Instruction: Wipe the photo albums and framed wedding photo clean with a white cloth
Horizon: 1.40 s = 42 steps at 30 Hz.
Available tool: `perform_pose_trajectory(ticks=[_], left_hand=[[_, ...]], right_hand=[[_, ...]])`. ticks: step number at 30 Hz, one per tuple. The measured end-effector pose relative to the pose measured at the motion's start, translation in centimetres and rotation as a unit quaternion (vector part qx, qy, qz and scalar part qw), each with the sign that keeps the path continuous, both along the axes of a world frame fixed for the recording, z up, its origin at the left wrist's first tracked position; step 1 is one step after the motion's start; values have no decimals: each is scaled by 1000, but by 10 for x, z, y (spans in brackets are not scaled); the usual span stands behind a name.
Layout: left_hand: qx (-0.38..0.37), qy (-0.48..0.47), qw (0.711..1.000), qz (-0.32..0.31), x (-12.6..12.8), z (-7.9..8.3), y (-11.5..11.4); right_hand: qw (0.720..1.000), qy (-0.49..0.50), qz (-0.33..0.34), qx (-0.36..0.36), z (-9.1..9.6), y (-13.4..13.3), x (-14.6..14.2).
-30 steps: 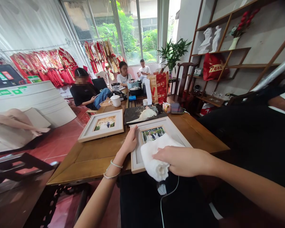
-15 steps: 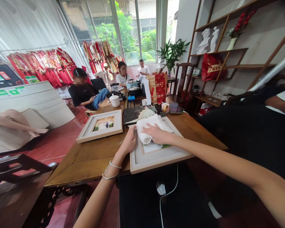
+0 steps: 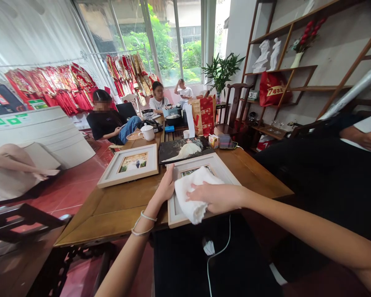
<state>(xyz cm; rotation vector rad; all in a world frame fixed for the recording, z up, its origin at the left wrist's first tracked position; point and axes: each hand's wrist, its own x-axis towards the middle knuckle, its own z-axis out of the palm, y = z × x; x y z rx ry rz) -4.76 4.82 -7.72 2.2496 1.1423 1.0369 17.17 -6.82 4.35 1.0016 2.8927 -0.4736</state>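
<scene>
A light wood picture frame lies flat at the near edge of the wooden table. Its left side is gripped by my left hand, whose thumb rests along the rim and whose other fingers are mostly hidden. My right hand presses a crumpled white cloth down on the near part of the frame, fingers curled into it. The cloth covers most of the picture and hangs slightly over the near rim. A second framed photo lies to the left. Beyond both is a dark picture panel with a white dress on it.
On the wooden table stand a white teapot, a small box, a phone and a red-and-tan paper bag. Several people sit around, one close on the right. A white cable hangs below the near edge.
My right hand has drawn the cloth from the frame's far part toward me, uncovering the picture's far edge and the panel behind. My left hand keeps its place on the frame's left side.
</scene>
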Motion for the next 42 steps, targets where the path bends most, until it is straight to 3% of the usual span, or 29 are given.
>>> perform_pose_trajectory(ticks=[3,8,14,20,28,32,37,42], left_hand=[[12,1,1000,0,-1,-3,2],[23,-5,1000,0,-1,-4,3],[6,10,1000,3,-1,-1,1],[3,5,1000,-1,-1,-2,1],[7,7,1000,0,-1,-2,1],[3,13,1000,4,-1,0,0],[7,14,1000,14,1,0,1],[27,-5,999,29,5,2,-3]], right_hand=[[1000,1,-5,-10,3,-26,10],[994,-15,-100,35,1,-40,15],[974,-79,-199,75,-13,-1,21],[958,-69,-234,150,-31,48,40],[933,-82,-280,212,-34,58,51],[939,-113,-253,206,-27,44,50],[959,-145,-185,160,0,-7,32],[978,-89,-144,119,25,-43,24]])
